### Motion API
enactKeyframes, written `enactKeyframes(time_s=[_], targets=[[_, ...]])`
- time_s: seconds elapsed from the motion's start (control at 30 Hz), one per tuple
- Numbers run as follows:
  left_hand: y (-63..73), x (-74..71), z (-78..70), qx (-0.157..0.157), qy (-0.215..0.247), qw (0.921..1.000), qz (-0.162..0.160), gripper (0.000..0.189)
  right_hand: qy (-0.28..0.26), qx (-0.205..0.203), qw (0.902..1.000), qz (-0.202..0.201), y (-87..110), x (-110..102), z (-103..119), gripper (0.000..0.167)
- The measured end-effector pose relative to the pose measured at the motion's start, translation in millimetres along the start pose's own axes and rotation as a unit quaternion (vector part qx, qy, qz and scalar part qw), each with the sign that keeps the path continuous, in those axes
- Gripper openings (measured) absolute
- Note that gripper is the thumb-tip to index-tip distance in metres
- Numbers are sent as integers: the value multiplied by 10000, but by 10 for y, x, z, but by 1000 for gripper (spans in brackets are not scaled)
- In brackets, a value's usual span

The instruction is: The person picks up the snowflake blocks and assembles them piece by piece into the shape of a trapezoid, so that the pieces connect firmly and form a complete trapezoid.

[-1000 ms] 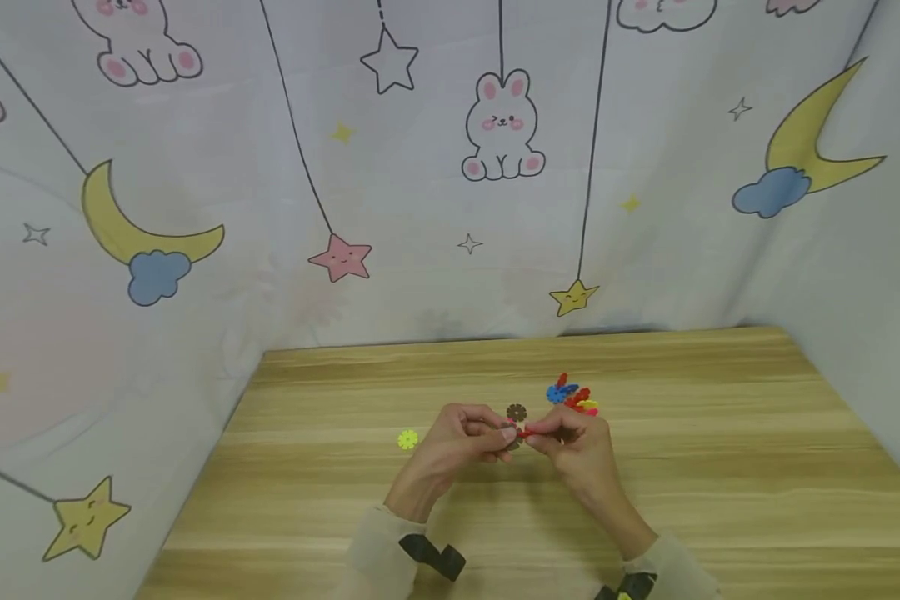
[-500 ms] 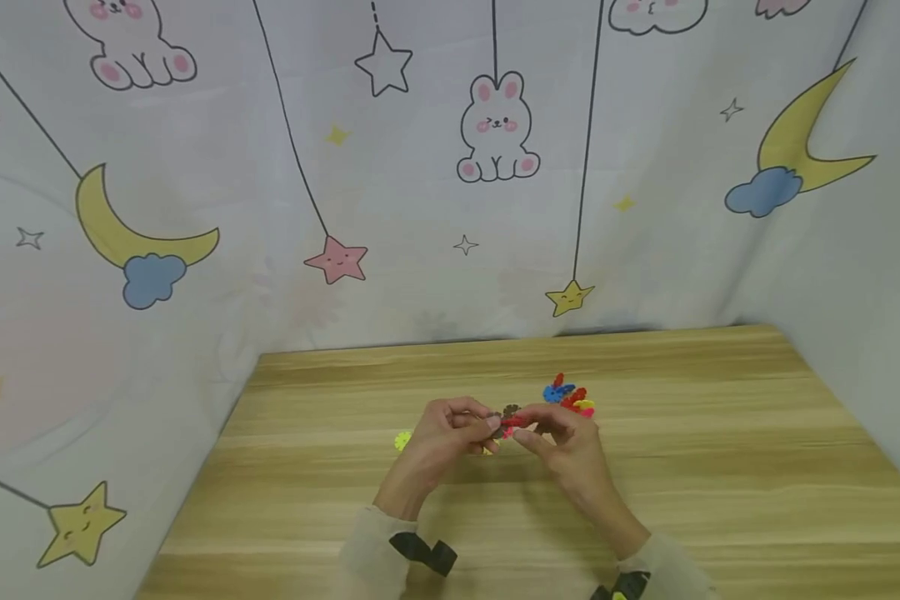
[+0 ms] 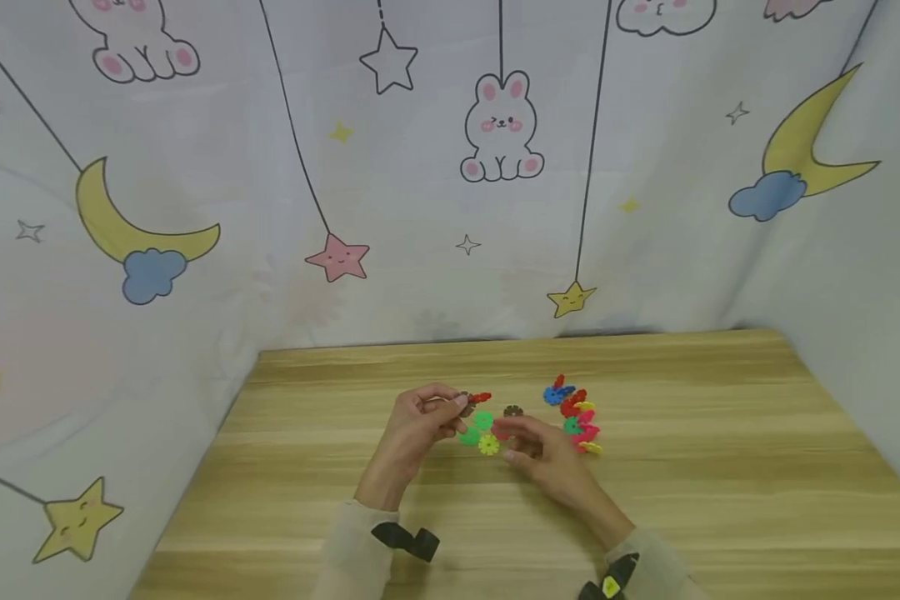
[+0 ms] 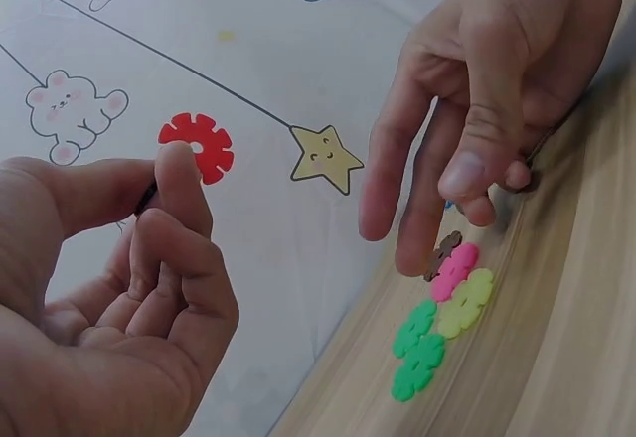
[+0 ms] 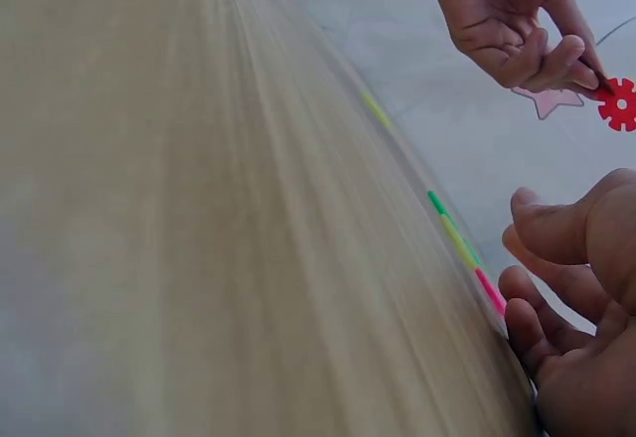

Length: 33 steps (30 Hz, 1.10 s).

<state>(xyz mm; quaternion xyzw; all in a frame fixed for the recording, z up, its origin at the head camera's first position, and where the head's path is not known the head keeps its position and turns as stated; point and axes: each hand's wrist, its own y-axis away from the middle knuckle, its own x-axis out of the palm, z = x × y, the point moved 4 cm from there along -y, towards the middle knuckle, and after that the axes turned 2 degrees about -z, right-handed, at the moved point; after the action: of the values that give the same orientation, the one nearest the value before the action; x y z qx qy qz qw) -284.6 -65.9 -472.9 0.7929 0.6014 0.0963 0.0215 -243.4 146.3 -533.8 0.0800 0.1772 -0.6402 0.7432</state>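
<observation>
My left hand [image 3: 412, 425] pinches a brown notched snowflake disc [image 3: 465, 405] between thumb and index finger. A red snowflake disc [image 3: 482, 397] is joined to it and sticks out to the right, seen face-on in the left wrist view. My right hand [image 3: 551, 457] holds nothing; its fingers are loosely bent above the tabletop. Below and between the hands lie loose discs: a brown disc [image 4: 447, 253], a pink disc [image 4: 454, 273], a yellow disc [image 4: 467, 303] and two green discs [image 4: 417, 363]. My right fingers partly cover the pink one in the head view.
Right of the right hand, a curved cluster of blue, red, green, pink and yellow discs [image 3: 572, 407] lies on the wooden table [image 3: 720, 450]. A white cloth [image 3: 420, 192] with printed animals, moons and stars hangs behind and at the sides.
The right hand has let go of the red disc, which stays joined to the brown one. My left hand has moved left with both, and the hands are farther apart.
</observation>
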Motion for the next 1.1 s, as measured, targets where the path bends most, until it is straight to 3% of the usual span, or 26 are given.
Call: enactKeyframes(time_s=[0.27, 0.47, 0.63, 0.83, 1.1], targets=[[-5, -32, -15, -38, 164, 9997, -178, 12, 713, -188, 9971, -167, -164, 144, 3, 44], [6, -10, -30, -25, 124, 9998, -124, 11, 1103, -185, 9927, -453, -167, 167, 33, 43], [4, -4, -23, -34, 93, 9999, -74, 13, 1310, -481, 9893, -430, -145, 180, 61, 47], [7, 20, -22, -63, 248, 9997, -45, 10, 949, -745, 9920, -358, -91, 175, 58, 52], [32, 53, -47, 12, 307, 9995, 99, 4, 343, -260, 9969, -653, -63, 82, 62, 51]])
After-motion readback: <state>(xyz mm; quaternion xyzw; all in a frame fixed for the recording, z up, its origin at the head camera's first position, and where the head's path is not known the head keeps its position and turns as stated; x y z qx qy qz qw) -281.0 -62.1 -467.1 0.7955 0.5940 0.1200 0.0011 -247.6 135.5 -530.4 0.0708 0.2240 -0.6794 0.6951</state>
